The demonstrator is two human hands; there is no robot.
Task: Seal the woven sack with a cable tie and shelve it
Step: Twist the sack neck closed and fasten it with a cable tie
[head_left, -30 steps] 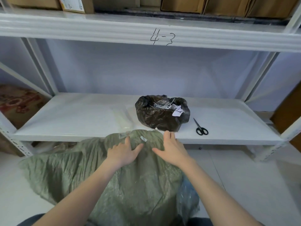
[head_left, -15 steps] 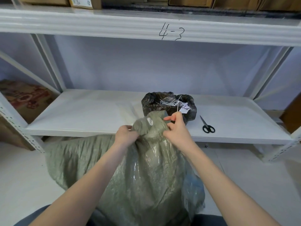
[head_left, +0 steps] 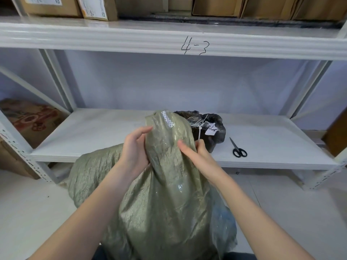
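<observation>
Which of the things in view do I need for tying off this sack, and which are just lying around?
For the job:
woven sack
cable tie in right hand
left hand on the sack neck
black bag of ties
scissors
lower shelf

Lying about:
cardboard boxes above
printed carton at left

1. The olive-green woven plastic sack (head_left: 165, 194) stands on the floor in front of the white metal shelf board (head_left: 90, 136), its gathered neck rising before the board's middle
2. The left hand (head_left: 134, 149) is on the left of the neck and the right hand (head_left: 197, 152) on the right, with a white plastic cable tie (head_left: 199, 132) standing up from the right hand
3. Behind the neck, on the board, sits a crumpled black plastic bag (head_left: 216, 132) with loose ties in it
4. Black-handled scissors (head_left: 237, 148) lie on the board just right of that bag
5. Brown cardboard boxes (head_left: 62, 6) sit on the shelf above
</observation>
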